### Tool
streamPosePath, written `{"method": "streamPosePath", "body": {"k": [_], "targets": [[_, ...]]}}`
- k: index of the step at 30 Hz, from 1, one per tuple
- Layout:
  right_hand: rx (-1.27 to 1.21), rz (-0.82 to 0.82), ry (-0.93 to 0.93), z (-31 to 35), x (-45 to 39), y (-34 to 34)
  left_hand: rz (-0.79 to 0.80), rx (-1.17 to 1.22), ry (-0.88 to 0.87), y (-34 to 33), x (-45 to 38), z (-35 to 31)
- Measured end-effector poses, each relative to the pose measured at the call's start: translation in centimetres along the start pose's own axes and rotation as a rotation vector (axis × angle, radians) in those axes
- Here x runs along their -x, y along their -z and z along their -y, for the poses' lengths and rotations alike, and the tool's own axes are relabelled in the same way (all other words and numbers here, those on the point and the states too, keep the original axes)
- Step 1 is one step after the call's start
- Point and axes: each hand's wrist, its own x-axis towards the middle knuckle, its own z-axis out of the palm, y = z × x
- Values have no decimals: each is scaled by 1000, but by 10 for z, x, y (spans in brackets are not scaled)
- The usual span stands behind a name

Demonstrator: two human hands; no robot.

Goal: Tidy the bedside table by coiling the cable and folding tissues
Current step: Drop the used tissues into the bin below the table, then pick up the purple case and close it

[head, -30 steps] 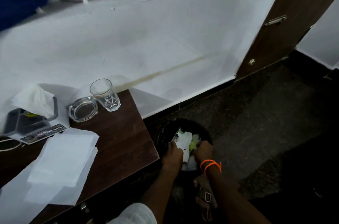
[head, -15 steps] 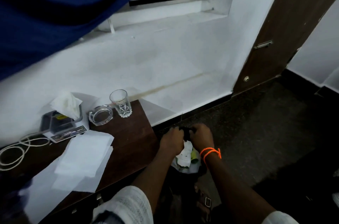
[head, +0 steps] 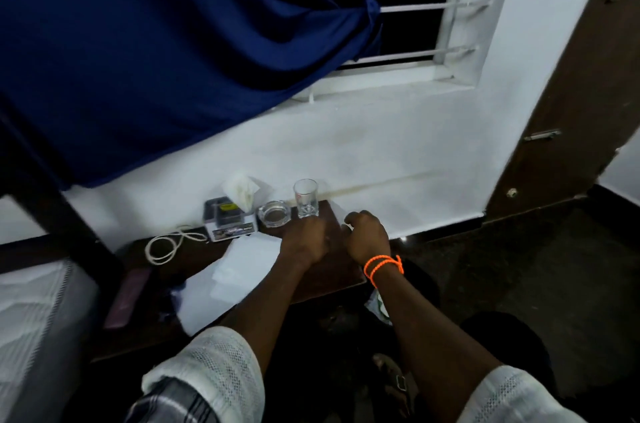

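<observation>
Two curled hands, left hand [head: 306, 238], right hand [head: 367, 236], cable [head: 168, 243] coil lengthwise toward wall

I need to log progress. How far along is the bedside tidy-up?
The cable lies looped near the tissue box, roughly coiled. Both hands, left hand and right hand, hover over the table's corner. Left: the flat tissues remain spread, unfolded.

White cable [head: 168, 244] lying in a loose, uneven loop on the dark wooden bedside table [head: 341, 275], left of centre in the frame. Flat white tissues [head: 239, 270] spread overlapping on the tabletop, lower centre-left. One crumpled tissue [head: 240, 189] sticking upright from a tissue box [head: 227, 222] against the wall, centre frame.
</observation>
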Motion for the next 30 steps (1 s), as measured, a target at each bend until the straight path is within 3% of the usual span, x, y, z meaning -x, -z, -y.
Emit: {"method": "streamPosePath", "body": {"k": [14, 18, 23, 30], "targets": [[-66, 150, 347, 151, 42, -63, -68, -43, 356, 73, 114, 118], [-91, 214, 407, 186, 53, -92, -77, 18, 386, 83, 149, 155], [-35, 312, 491, 221, 63, -141, -77, 75, 584, 73, 175, 206], [63, 431, 657, 261, 55, -194, -104, 94, 641, 39, 193, 269]]}}
